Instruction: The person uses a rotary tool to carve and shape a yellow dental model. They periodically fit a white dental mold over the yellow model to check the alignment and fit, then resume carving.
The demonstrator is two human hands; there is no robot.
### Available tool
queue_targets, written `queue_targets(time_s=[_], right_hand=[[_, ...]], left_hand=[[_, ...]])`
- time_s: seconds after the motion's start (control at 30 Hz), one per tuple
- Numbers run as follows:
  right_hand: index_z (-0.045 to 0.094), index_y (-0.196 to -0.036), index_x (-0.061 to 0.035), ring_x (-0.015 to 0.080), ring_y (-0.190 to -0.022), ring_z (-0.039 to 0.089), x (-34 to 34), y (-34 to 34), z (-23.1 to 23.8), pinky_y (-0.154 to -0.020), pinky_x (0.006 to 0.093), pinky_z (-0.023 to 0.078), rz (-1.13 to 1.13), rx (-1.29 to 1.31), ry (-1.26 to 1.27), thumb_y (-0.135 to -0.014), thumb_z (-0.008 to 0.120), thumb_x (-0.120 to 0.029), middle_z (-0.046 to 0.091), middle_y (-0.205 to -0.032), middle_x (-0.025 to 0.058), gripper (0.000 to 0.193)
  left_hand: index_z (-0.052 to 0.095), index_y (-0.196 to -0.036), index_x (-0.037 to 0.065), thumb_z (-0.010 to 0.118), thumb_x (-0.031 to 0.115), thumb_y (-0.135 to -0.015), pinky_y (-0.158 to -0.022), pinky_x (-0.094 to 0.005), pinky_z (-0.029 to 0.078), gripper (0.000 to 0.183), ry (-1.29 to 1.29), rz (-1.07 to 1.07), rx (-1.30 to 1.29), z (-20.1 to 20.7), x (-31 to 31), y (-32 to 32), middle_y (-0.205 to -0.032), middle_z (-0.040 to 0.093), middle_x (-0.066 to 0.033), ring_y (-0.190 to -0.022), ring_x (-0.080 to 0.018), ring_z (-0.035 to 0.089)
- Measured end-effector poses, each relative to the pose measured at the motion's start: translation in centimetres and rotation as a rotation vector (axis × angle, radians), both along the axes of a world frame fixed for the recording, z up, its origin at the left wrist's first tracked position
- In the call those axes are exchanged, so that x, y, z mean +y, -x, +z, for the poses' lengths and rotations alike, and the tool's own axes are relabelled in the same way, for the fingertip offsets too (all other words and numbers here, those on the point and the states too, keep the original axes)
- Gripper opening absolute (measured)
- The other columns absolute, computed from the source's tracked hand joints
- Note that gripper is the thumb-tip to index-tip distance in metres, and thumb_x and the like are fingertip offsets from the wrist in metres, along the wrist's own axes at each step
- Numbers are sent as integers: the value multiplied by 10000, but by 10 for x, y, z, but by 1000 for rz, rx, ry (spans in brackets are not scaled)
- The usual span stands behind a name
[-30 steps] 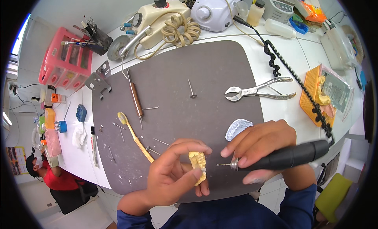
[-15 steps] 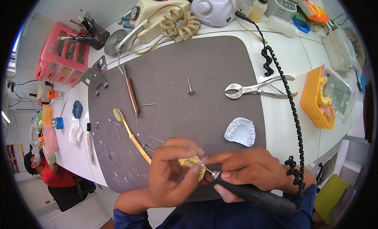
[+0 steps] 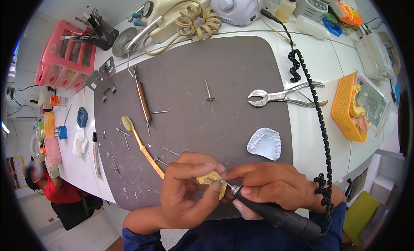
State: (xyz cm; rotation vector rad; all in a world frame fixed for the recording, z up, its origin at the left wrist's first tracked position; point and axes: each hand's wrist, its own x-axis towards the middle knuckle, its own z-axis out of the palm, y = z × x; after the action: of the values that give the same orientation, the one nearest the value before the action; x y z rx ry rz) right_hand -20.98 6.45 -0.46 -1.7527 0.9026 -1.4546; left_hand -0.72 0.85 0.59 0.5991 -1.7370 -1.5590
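Observation:
Between the thumb and fingers of my left hand (image 3: 187, 188) is a small yellow dental cast (image 3: 208, 178), partly hidden by the fingers. My right hand (image 3: 276, 184) is wrapped round a black rotary handpiece (image 3: 276, 215), held like a pen. Its thin metal bur (image 3: 229, 185) points left at the cast and seems to meet it; the exact contact is hidden. Both hands are close together over the near edge of the grey mat (image 3: 181, 100). A white dental cast (image 3: 264, 144) of a tooth arch lies just beyond my right hand. Left of my left hand lies a yellow-handled toothbrush (image 3: 144, 149).
Plaster shears (image 3: 284, 97) lie at the right, crossed by the handpiece's coiled black cord (image 3: 317, 117). A wooden-handled tool (image 3: 142, 102) and several loose burs lie on the mat. A yellow basket (image 3: 343, 108) stands far right. At left, a person in red (image 3: 60, 186) sits.
The view has shifted slightly. Both hands keep nearly the same hold, with the bur still at the yellow cast; the cast appears turned a little.

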Motion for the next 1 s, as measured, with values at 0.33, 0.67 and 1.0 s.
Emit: queue_targets(time_s=[0.33,0.67,1.0], right_hand=[[654,-935,46,299,-807,722,-1,0,-2,-598,305,592,-21,50,32,-721,799,33,666,-932,209,259],[652,-918,63,330,-835,721,0,0,-6,-567,318,591,-39,81,96,-772,734,31,659,-875,170,171],[652,-834,42,301,-817,720,-1,-3,-1,-539,293,577,-72,98,85,-776,754,35,633,-820,134,117]], left_hand=[[350,-1266,15,531,-137,-880,-719,-240,552,453,-50,-5,27,1,1,0,-1159,488,-231,-931,-159,602],[367,-1259,-7,534,-160,-883,-709,-264,595,439,-60,3,37,0,2,0,-1172,485,-229,-913,-179,633],[377,-1250,-23,537,-170,-883,-726,-263,611,426,-61,6,58,-2,2,0,-1184,486,-228,-961,-183,630]])
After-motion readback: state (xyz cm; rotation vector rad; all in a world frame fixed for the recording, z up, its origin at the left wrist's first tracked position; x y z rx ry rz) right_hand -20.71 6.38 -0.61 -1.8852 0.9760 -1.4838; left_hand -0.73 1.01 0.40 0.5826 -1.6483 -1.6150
